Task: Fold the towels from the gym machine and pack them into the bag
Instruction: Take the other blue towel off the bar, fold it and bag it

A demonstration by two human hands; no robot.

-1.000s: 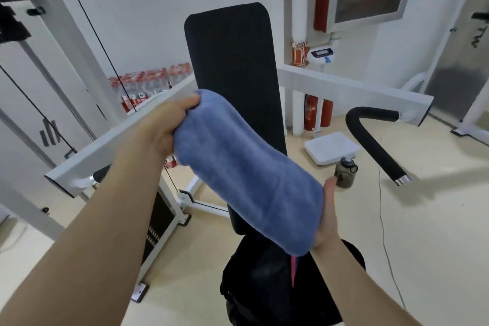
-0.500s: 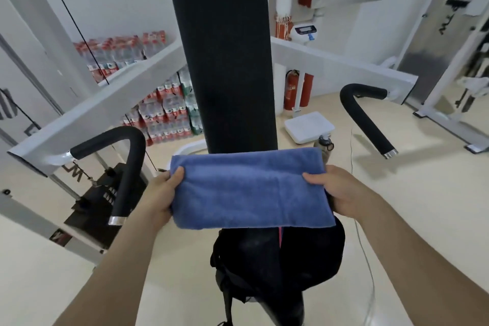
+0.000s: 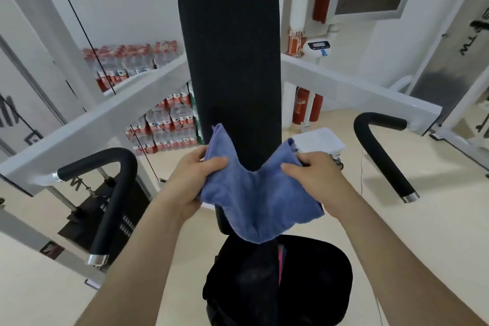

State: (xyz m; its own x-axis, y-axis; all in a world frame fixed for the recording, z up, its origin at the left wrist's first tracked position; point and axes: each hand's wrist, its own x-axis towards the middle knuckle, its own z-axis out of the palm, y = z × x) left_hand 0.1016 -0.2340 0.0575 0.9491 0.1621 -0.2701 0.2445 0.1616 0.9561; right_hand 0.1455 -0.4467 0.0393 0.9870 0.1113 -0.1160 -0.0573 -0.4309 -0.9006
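A blue towel [image 3: 258, 201] hangs between my two hands in front of the gym machine's tall black back pad [image 3: 230, 74]. My left hand [image 3: 195, 174] grips its left end, and my right hand [image 3: 315, 177] grips its right end. The towel's middle sags down in a fold, with both ends lifted. Right below it, a black bag [image 3: 312, 280] sits on the machine's seat, and a pink item shows in its opening.
White machine arms [image 3: 87, 130] with black padded handles [image 3: 113, 201] [image 3: 383, 151] stand on both sides. Stacked packs of bottled water [image 3: 164, 124] sit behind on the left. A white scale [image 3: 320, 137] and red fire extinguishers [image 3: 304, 106] stand back right.
The towel was held flat and stretched between my hands; now my hands have come closer together and its middle droops down over the bag.
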